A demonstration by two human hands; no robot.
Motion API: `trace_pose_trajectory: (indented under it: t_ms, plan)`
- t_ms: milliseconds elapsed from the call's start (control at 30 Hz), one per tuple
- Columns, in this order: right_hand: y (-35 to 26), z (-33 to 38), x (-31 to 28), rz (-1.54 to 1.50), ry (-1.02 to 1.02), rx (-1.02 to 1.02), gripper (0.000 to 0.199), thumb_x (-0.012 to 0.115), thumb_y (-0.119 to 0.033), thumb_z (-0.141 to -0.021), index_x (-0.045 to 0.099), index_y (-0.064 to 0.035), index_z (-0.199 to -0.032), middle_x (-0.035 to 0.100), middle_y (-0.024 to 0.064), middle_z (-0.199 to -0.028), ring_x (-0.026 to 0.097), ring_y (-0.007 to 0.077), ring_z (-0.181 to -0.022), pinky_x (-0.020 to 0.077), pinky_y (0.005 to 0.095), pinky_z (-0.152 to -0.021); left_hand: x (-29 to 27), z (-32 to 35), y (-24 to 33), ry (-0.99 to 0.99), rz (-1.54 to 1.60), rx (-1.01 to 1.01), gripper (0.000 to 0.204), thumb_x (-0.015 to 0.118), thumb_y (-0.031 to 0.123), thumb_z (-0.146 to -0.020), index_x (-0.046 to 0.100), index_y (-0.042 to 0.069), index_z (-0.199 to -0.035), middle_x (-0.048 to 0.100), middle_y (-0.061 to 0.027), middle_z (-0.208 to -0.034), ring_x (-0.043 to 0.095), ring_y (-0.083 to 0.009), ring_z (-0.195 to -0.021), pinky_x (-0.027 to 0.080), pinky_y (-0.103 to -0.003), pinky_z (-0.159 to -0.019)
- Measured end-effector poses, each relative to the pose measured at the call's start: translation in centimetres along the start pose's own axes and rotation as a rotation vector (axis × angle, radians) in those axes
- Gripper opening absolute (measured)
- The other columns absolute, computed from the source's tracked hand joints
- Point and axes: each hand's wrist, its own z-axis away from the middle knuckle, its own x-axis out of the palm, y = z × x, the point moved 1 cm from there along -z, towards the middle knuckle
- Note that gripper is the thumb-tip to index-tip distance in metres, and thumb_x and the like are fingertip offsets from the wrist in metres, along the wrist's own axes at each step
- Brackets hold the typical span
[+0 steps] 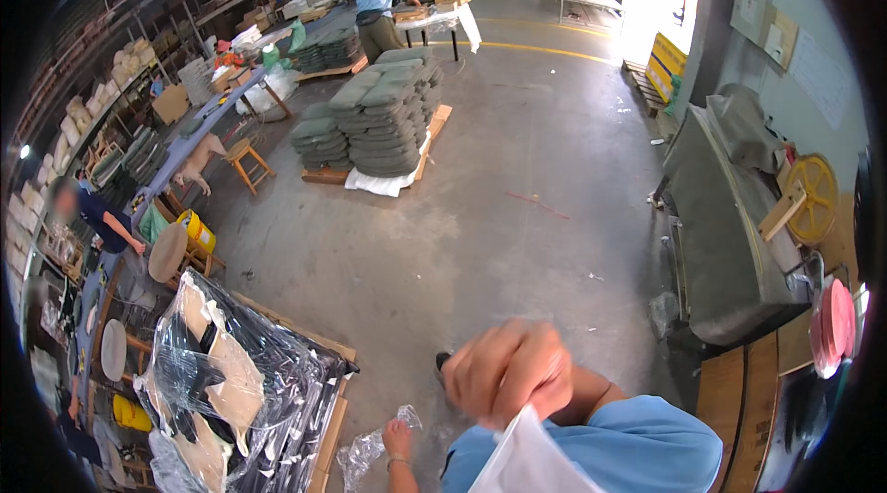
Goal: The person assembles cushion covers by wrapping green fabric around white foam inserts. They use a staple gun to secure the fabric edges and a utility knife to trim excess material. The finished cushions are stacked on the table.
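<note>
My right hand (510, 371) is raised close in front of me, fingers curled shut on the top of a white sheet (536, 458). The sheet hangs down from it in a point; whether it is cloth or plastic I cannot tell. Low down, my left hand (397, 439) is closed on crumpled clear plastic film (360, 458), which shows on both sides of it. To the left of that hand stands a pallet load wrapped in dark and clear plastic (300, 391), with beige pieces (233, 377) on top.
Stacked grey-green cushions (383, 114) stand on a pallet ahead. A co-worker (374, 3) bends over a table behind them; another person (106, 220) is at the left bench. Stools (248, 165) line that side. At right are a grey-covered bulk (721, 225) and a yellow wheel (813, 200).
</note>
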Motion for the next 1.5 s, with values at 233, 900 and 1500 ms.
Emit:
trace_pose_trajectory:
  t_ms: [233, 900, 1500]
  plan:
    - [15.2, -14.1, -8.0, -0.143, -0.167, -0.026, 0.020, 0.069, -0.013, -0.094, 0.069, 0.0019, -0.081, 0.067, 0.0148, -0.080, 0.064, 0.0269, -0.065, 0.0472, 0.0387, -0.057, -8.3, -12.3, 4.2, 0.318, 0.620, -0.323, 0.048, 0.070, 0.026, -0.097, 0.062, -0.007, -0.130, 0.070, -0.0196, -0.122, 0.071, -0.0254, -0.098, 0.060, -0.036, -0.083]
    - [61.3, -41.6, -25.4, -0.199, -0.340, 0.006, 0.032, 0.068, -0.026, -0.101, 0.064, -0.0033, -0.078, 0.067, 0.0131, -0.067, 0.061, 0.0203, -0.049, 0.0482, 0.0323, -0.046, -33.8, -43.0, -4.7, 0.118, -0.221, -0.190, 0.034, 0.061, 0.030, -0.094, 0.071, 0.006, -0.115, 0.075, -0.0182, -0.102, 0.071, -0.0367, -0.100, 0.056, -0.044, -0.089]
    - [98.6, -63.2, -46.8, -0.346, -0.154, -0.204, 0.038, 0.078, -0.035, -0.092, 0.070, -0.0018, -0.076, 0.068, 0.0116, -0.072, 0.064, 0.0214, -0.056, 0.0487, 0.0302, -0.047, -65.9, -81.8, -8.2, 0.302, 0.027, -0.393, 0.046, 0.047, 0.043, -0.100, 0.073, 0.004, -0.096, 0.073, -0.0213, -0.094, 0.070, -0.0382, -0.094, 0.050, -0.053, -0.085]
